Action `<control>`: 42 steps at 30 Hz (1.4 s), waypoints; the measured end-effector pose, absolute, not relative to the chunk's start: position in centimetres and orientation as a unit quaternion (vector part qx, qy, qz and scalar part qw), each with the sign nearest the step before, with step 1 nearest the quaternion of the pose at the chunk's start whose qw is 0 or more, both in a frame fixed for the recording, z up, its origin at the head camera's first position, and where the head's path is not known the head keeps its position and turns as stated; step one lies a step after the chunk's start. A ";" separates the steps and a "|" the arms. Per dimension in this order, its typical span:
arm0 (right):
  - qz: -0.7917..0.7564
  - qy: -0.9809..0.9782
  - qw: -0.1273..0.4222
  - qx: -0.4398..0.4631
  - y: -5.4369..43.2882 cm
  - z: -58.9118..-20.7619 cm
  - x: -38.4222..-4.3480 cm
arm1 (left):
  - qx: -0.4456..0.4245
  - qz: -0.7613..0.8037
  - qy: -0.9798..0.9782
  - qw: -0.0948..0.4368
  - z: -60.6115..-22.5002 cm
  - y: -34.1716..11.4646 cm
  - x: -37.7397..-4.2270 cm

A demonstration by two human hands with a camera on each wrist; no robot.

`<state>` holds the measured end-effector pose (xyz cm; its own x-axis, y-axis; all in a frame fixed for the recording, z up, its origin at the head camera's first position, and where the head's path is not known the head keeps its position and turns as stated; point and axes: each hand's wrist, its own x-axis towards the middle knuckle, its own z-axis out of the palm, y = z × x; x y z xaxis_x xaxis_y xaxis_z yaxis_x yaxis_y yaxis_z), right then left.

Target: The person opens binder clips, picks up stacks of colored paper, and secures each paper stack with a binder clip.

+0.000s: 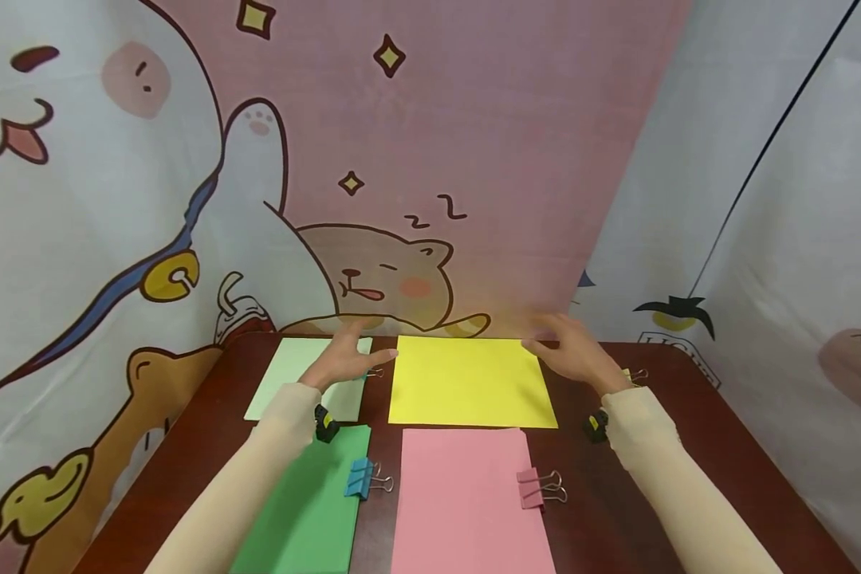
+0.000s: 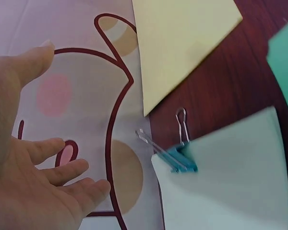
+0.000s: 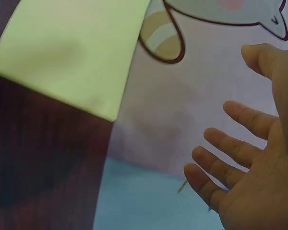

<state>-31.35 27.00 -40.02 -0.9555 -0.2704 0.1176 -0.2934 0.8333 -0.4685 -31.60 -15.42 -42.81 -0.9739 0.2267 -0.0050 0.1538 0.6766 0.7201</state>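
Note:
A stack of yellow paper (image 1: 469, 383) lies between my two hands at the back of the table. My left hand (image 1: 344, 355) hovers over the pale green paper (image 1: 276, 387), thumb toward the yellow stack's left edge, fingers spread. In the left wrist view a teal binder clip (image 2: 182, 160) grips the pale green paper. My right hand (image 1: 570, 355) is held in the air off the yellow stack's right side. The right wrist view shows its fingers (image 3: 235, 146) spread, with nothing in them.
Nearer lie green paper (image 1: 316, 494) with a blue binder clip (image 1: 359, 478) and pink paper (image 1: 466, 510) with a pink binder clip (image 1: 529, 488). Another clip (image 1: 638, 375) shows beside the right wrist. A printed cloth (image 1: 473, 159) hangs behind the dark red table (image 1: 660, 478).

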 end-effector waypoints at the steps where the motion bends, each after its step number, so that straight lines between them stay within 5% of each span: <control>1: 0.248 -0.958 0.024 0.141 27.3 -40.2 -31.2 | 0.106 0.387 0.915 0.048 -42.7 -15.1 -31.7; 32: 0.244 -0.969 0.007 -0.027 40.1 -43.8 -29.2 | 0.076 0.380 0.917 0.096 -45.1 -8.8 -33.8; 42: 0.255 -0.962 -0.006 -0.099 41.8 -45.6 -28.4 | 0.053 0.269 0.958 0.081 -49.7 -8.3 -37.1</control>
<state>-28.37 41.79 -45.62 -0.9805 0.1868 -0.0619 0.1929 0.8509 -0.4885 -37.12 -8.29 -49.68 -0.9812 0.1459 -0.1266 0.0586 0.8493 0.5246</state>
